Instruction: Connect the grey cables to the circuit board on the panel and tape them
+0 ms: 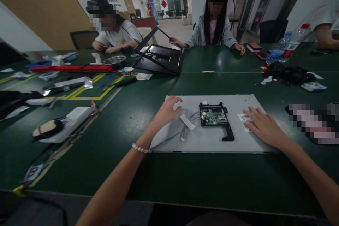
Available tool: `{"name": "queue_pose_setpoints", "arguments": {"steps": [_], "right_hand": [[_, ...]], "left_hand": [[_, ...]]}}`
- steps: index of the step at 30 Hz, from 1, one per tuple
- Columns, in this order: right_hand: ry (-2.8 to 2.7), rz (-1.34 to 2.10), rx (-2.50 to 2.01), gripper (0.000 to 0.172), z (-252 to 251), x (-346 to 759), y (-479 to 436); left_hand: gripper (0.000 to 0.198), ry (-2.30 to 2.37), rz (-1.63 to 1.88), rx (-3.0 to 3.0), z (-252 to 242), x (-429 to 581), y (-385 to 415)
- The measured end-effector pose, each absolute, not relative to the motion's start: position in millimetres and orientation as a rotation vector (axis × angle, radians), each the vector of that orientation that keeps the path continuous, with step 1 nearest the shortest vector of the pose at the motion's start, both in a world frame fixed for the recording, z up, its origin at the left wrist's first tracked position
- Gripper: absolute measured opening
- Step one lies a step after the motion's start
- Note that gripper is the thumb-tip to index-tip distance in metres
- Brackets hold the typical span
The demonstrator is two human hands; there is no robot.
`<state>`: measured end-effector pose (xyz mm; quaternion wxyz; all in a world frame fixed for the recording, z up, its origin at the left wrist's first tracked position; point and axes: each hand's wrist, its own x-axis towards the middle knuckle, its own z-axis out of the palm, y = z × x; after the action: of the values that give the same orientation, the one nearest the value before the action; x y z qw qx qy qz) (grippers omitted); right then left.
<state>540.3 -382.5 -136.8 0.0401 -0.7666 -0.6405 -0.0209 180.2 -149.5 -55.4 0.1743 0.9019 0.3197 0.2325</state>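
A flat grey display panel [212, 145] lies on the green table in front of me. On its back sits a green circuit board [213, 118] in a black plastic bracket [228, 132]. Grey cables [172, 136] with a white label [187, 122] run from the board to the panel's left side. My left hand [169, 111] is over the panel's far left part, fingers curved and apart, with nothing in it. Spread over the panel's right side, my right hand [265, 127] lies flat beside white stickers [245, 118], partly covering them.
Across the table, a person's hand [178, 43] touches a tilted black frame [161, 58]. Another person sits at the far left. Bottles [293, 44] and a black bundle [287, 74] stand right. A white device [66, 123], tools and wires lie left.
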Motion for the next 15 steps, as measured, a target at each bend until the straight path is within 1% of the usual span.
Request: {"name": "queue_pose_setpoints", "arguments": {"steps": [5, 9, 12, 15], "right_hand": [[-1.947, -0.154, -2.373, 0.060, -135, 511, -367], [-1.997, -0.247, -2.313, 0.060, -134, 485, -350], [-2.072, -0.225, -2.190, 0.057, -132, 467, -335], [-2.111, -0.169, -2.063, 0.053, -129, 446, -318]], "left_hand": [[0.021, 0.936, 0.704, 2.644, -51, 190, -167], [0.027, 0.994, 0.603, 2.797, -53, 200, -194], [0.029, 0.982, 0.501, 2.938, -56, 207, -211], [0.032, 0.942, 0.493, 3.001, -59, 211, -221]]}}
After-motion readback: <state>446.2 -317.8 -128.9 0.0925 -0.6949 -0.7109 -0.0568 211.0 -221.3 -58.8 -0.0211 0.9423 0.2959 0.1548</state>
